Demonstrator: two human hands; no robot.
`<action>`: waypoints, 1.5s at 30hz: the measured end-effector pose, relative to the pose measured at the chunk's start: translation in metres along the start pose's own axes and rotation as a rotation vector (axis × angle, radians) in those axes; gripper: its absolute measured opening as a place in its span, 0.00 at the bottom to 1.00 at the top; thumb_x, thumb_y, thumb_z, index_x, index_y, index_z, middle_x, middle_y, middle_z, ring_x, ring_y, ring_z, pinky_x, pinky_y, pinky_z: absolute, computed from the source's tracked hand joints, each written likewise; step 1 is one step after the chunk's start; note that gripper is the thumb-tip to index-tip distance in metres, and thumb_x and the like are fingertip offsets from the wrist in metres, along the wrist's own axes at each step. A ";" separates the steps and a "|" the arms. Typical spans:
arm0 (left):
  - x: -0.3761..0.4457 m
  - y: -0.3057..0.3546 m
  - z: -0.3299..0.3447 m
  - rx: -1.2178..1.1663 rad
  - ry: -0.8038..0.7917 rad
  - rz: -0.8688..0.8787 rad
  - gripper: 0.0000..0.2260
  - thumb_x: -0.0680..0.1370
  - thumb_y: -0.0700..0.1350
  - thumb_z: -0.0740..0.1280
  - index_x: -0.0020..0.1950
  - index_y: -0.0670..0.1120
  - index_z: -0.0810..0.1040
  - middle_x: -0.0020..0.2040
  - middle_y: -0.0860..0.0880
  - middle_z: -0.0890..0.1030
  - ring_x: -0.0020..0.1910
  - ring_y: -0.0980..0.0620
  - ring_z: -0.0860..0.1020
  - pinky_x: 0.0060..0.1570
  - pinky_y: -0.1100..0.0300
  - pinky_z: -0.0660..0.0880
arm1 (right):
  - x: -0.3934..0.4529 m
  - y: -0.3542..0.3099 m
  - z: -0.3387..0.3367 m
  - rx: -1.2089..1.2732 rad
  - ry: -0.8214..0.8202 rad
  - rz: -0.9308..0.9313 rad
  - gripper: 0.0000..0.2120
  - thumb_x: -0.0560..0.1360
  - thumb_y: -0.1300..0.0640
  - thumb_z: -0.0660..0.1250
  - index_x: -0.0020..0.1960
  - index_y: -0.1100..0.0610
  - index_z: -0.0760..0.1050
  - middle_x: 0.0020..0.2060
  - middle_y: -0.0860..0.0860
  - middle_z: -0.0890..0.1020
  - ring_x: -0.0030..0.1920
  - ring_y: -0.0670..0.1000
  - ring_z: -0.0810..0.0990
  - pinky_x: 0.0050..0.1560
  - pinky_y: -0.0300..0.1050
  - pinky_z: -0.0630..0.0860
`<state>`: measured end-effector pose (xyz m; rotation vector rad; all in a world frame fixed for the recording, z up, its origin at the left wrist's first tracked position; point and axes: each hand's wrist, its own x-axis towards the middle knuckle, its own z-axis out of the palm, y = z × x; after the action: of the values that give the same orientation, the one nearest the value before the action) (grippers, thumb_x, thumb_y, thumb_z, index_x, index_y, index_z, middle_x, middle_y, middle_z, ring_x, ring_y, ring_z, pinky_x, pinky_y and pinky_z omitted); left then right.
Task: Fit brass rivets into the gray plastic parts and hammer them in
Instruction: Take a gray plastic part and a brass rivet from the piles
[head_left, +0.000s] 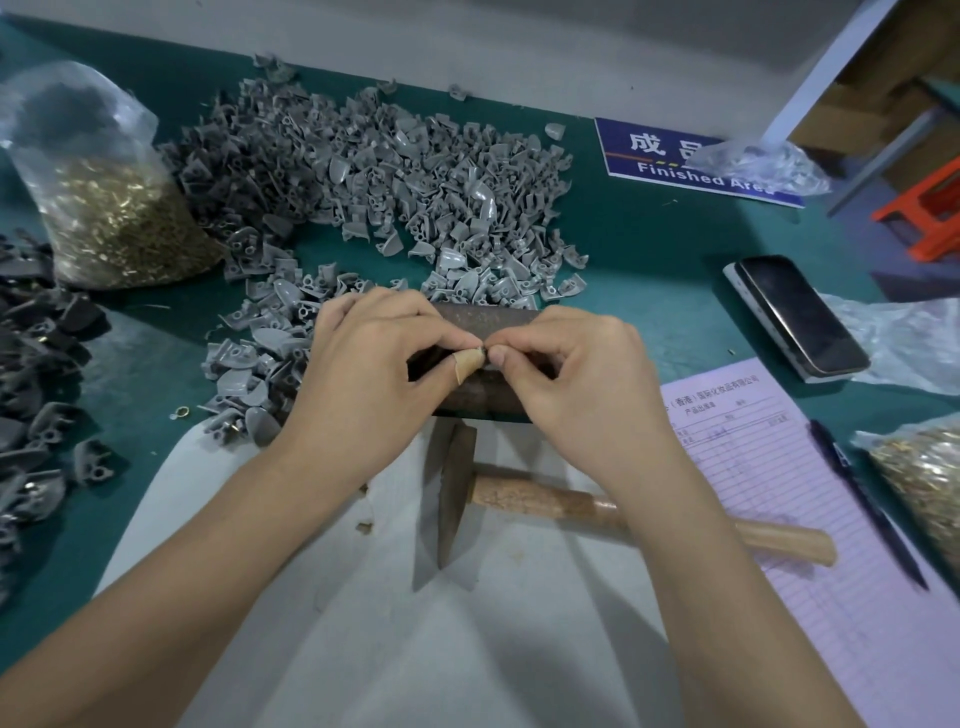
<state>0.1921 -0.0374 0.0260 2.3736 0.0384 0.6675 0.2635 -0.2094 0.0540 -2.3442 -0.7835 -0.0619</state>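
A small gray part (484, 355) is pinched between left hand (371, 364) and right hand (566, 364), fingertips together over the iron block (483, 317), evidently for seating a rivet; the hammer (519, 499) is left within reach.

Fingertips hide the small part (484, 352) pinched between both hands

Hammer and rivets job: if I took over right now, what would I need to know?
Left hand and right hand pinch one small part between them over the rusty metal block; whether a rivet is in it is too small to tell.
Hammer lies untouched on the white sheet near you.
Gray parts pile sits behind the block; bag of brass rivets far left.
Left: seat the rivet, hammer it, then continue with the pile.
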 end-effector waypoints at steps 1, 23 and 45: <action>0.000 0.000 0.000 0.001 -0.001 0.000 0.07 0.77 0.57 0.70 0.50 0.59 0.86 0.44 0.59 0.80 0.51 0.55 0.76 0.63 0.48 0.65 | 0.000 0.001 0.001 0.014 0.006 0.002 0.07 0.77 0.53 0.71 0.46 0.43 0.86 0.37 0.44 0.79 0.41 0.49 0.77 0.41 0.55 0.77; -0.002 0.002 0.001 0.034 -0.007 -0.034 0.02 0.77 0.53 0.73 0.49 0.60 0.83 0.47 0.63 0.80 0.54 0.58 0.76 0.65 0.47 0.66 | -0.015 -0.002 0.013 0.091 0.117 0.018 0.05 0.77 0.54 0.71 0.48 0.46 0.85 0.38 0.45 0.79 0.43 0.49 0.78 0.43 0.53 0.76; 0.001 0.001 -0.004 0.094 -0.033 -0.017 0.03 0.78 0.55 0.72 0.50 0.59 0.84 0.47 0.63 0.80 0.52 0.59 0.74 0.66 0.55 0.61 | -0.096 0.001 -0.027 -0.382 -0.239 -0.095 0.12 0.78 0.41 0.66 0.55 0.46 0.81 0.49 0.43 0.78 0.50 0.50 0.78 0.51 0.48 0.70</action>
<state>0.1912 -0.0360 0.0298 2.4708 0.0769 0.6315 0.1896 -0.2760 0.0513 -2.7063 -1.0795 0.0324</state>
